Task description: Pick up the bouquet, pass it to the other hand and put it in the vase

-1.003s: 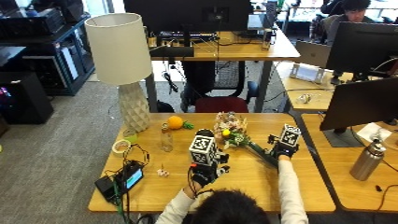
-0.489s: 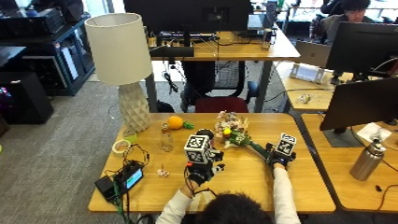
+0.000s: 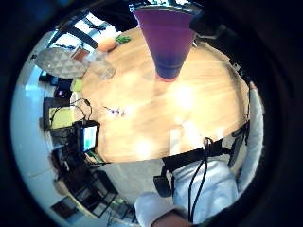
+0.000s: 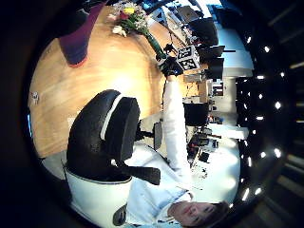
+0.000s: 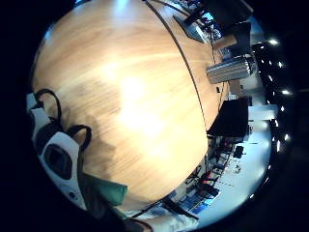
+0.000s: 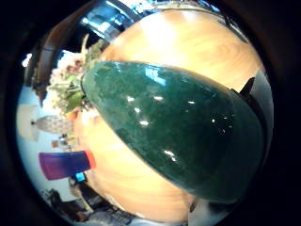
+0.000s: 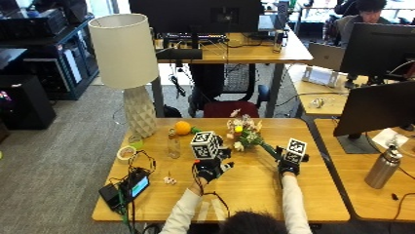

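Desk (image 7: pixel 253 195) is light wood in an office; lamp (image 7: pixel 133 68) at 10 o'clock. Right hand (image 7: pixel 289 165) grips the bouquet (image 7: pixel 245 135) stem at 2 o'clock; can't tell left hand's (image 7: pixel 209 168) fingers, just beside the purple vase (image 3: pixel 166 40).

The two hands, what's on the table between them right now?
In the outside view, only the bouquet crosses between them: the right hand holds its stem, blooms leaning toward the left hand. Below it, bare wooden table.

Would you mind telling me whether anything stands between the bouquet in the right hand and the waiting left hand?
Nothing visible does. The right hand holds the bouquet by its green wrap, and only bare table lies between it and the left hand.
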A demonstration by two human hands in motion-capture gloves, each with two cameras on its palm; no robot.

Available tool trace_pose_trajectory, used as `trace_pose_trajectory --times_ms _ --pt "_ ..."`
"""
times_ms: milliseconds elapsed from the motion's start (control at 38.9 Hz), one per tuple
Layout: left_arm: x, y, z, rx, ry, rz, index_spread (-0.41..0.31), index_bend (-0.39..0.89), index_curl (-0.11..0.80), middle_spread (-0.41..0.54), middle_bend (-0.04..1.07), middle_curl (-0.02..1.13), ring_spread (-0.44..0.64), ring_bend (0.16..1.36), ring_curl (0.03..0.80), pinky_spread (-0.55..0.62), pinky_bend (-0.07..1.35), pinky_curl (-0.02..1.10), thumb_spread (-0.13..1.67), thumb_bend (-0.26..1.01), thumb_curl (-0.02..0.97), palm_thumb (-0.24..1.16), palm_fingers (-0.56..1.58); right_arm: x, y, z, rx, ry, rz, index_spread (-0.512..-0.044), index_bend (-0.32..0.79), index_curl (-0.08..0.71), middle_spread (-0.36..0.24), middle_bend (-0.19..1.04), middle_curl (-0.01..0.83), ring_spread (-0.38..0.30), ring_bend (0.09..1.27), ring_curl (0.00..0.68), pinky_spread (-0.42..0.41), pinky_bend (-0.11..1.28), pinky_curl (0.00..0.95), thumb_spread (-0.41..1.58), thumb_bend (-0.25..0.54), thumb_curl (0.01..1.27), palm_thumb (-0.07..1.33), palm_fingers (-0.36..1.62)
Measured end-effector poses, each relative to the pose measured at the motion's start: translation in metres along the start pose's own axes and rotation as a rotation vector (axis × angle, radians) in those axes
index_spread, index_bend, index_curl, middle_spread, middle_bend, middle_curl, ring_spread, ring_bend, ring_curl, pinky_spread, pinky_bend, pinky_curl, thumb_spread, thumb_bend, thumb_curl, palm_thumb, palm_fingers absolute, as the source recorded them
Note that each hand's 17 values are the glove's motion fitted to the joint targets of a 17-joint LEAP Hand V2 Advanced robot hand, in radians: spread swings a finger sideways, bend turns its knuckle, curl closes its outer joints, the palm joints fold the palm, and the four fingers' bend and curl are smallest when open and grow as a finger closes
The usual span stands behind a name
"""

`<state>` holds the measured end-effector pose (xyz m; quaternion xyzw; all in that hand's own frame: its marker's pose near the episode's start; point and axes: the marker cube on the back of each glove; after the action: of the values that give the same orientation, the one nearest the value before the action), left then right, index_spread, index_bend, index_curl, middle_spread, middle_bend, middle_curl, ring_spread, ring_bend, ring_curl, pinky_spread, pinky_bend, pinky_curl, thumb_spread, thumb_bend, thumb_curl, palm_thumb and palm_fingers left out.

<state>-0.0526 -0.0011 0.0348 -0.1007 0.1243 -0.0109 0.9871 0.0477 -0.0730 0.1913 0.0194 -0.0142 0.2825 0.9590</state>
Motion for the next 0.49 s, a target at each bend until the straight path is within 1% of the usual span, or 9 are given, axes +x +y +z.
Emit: trace_pose_trajectory --times_ms 51,154,231,283,360,411,437,463,489 --pt "0.005 -0.005 -0.005 -0.014 0.027 0.011 -0.047 0.21 0.423 0.147 0.15 0.24 0.24 0.45 0.271 0.34 0.25 0.33 1.20 -0.02 0.243 0.27 0.41 -0.001 0.003 -0.006 0.041 -0.060 0.015 -0.202 0.33 0.386 -0.157 0.70 0.567 -0.213 0.85 0.501 -0.278 0.59 0.408 1.00 -0.009 0.37 0.94 1.58" --pt "0.018 -0.014 -0.018 -0.031 0.093 0.042 -0.052 0.21 0.427 0.140 0.15 0.24 0.23 0.45 0.274 0.32 0.24 0.33 1.20 -0.02 0.245 0.26 0.43 -0.003 0.004 -0.019 0.070 -0.244 0.035 -0.201 0.42 0.429 -0.158 0.75 0.592 -0.211 0.89 0.526 -0.270 0.63 0.434 1.01 -0.022 0.36 0.92 1.54" --pt "0.028 -0.025 -0.026 -0.034 0.168 0.067 -0.053 0.21 0.430 0.137 0.15 0.25 0.23 0.45 0.275 0.32 0.24 0.33 1.20 -0.02 0.245 0.26 0.44 -0.021 0.000 -0.044 0.155 -0.534 -0.045 -0.196 0.47 0.461 -0.158 0.78 0.605 -0.207 0.91 0.537 -0.266 0.66 0.451 1.01 -0.003 0.36 0.96 1.51" --pt "0.038 -0.033 -0.037 -0.038 0.264 0.087 -0.052 0.21 0.431 0.133 0.15 0.25 0.22 0.45 0.276 0.31 0.23 0.33 1.20 -0.02 0.246 0.26 0.45 -0.034 -0.002 -0.069 0.220 -0.737 -0.099 -0.193 0.49 0.478 -0.158 0.80 0.613 -0.202 0.93 0.544 -0.261 0.67 0.462 1.01 0.013 0.38 1.00 1.49" --pt "0.060 -0.045 -0.059 -0.033 0.499 0.123 -0.049 0.19 0.430 0.129 0.15 0.25 0.21 0.45 0.279 0.30 0.23 0.33 1.20 -0.01 0.250 0.28 0.45 -0.045 0.001 -0.112 0.289 -0.984 -0.159 -0.186 0.50 0.495 -0.158 0.82 0.622 -0.199 0.95 0.552 -0.257 0.70 0.475 0.99 0.015 0.40 1.03 1.47" --pt "0.071 -0.054 -0.070 -0.019 0.623 0.137 -0.041 0.19 0.430 0.128 0.15 0.25 0.21 0.45 0.282 0.30 0.23 0.33 1.20 0.00 0.255 0.30 0.45 -0.049 0.008 -0.131 0.278 -1.092 -0.178 -0.187 0.51 0.506 -0.157 0.83 0.627 -0.197 0.96 0.556 -0.255 0.71 0.482 0.98 0.013 0.41 1.05 1.46" --pt "0.074 -0.058 -0.073 -0.010 0.665 0.141 -0.045 0.20 0.433 0.127 0.15 0.25 0.21 0.45 0.282 0.30 0.22 0.33 1.20 -0.02 0.251 0.28 0.46 -0.049 0.011 -0.138 0.272 -1.128 -0.184 -0.186 0.52 0.512 -0.157 0.84 0.629 -0.196 0.97 0.558 -0.254 0.71 0.485 0.98 0.004 0.41 1.04 1.45" --pt "0.078 -0.062 -0.076 0.000 0.704 0.142 -0.040 0.18 0.430 0.130 0.15 0.25 0.21 0.45 0.283 0.30 0.23 0.33 1.20 0.00 0.258 0.31 0.45 -0.050 0.011 -0.142 0.289 -1.161 -0.198 -0.184 0.52 0.514 -0.157 0.84 0.629 -0.195 0.98 0.561 -0.253 0.72 0.489 0.97 0.008 0.42 1.05 1.44" --pt "0.081 -0.066 -0.079 0.012 0.742 0.140 -0.034 0.17 0.427 0.131 0.15 0.25 0.21 0.46 0.285 0.30 0.23 0.33 1.20 0.00 0.263 0.32 0.45 -0.050 0.006 -0.146 0.351 -1.195 -0.232 -0.182 0.51 0.516 -0.157 0.85 0.631 -0.195 0.98 0.563 -0.252 0.73 0.493 0.96 -0.002 0.43 1.05 1.43"
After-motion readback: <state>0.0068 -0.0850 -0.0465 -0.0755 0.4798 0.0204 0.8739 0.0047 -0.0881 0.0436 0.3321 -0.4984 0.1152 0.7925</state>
